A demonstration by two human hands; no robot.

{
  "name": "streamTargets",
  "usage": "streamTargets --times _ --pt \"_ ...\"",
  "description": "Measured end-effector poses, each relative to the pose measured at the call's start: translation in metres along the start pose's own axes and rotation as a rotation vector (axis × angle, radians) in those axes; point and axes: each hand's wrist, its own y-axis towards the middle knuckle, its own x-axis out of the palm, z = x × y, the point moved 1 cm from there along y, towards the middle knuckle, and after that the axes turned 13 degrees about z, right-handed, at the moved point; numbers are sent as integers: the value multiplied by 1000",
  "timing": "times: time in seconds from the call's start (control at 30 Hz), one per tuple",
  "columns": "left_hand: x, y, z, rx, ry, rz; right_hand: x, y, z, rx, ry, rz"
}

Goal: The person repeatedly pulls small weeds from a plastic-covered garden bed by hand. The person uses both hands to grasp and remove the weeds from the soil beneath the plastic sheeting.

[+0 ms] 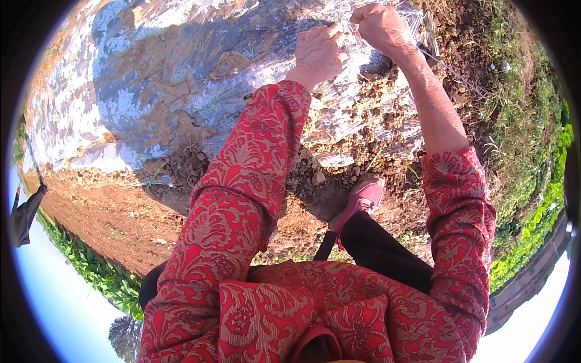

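My right hand [383, 28] is closed in a fist above the clear plastic film [227, 90] that covers the soil bed. A thin cord [454, 76] runs from behind my right wrist down to the ground on the right. A faint stretch of line also meets the fist from the left, so the cord appears to pass through it. Just left of and below that fist, my left hand [320, 53] hovers close over the film with its fingers bent. Its fingertips are partly hidden, and I cannot tell whether they pinch anything.
Loose clods of soil [320, 177] line the film's torn near edge, close to my pink shoe [366, 195]. Grass and weeds [513, 118] grow along the right. Bare earth [113, 208] and green plants [100, 272] lie left. A dark-clothed person [27, 215] is partly visible at the far left.
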Motion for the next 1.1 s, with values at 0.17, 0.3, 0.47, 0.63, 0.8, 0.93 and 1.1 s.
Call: streamTargets --times 0.17,0.3,0.47,0.63,0.8,0.93,1.1 --pt "-3 6 -28 7 -76 -34 2 -6 5 -56 -201 -68" --pt "-5 15 -48 -364 -340 254 -3 -11 5 -21 -224 -59" --pt "6 50 -57 -508 -459 153 -10 -25 -8 -17 -243 -64" --pt "34 63 -40 -598 -400 266 -9 -30 -10 -26 -285 -124" --pt "59 71 -48 -721 -518 377 -2 -36 -8 1 -253 -201" --pt "57 78 -50 -773 -430 282 3 -41 -5 -79 -272 -52" --pt "32 92 -41 -837 -333 83 7 -48 -7 -81 -262 -79"
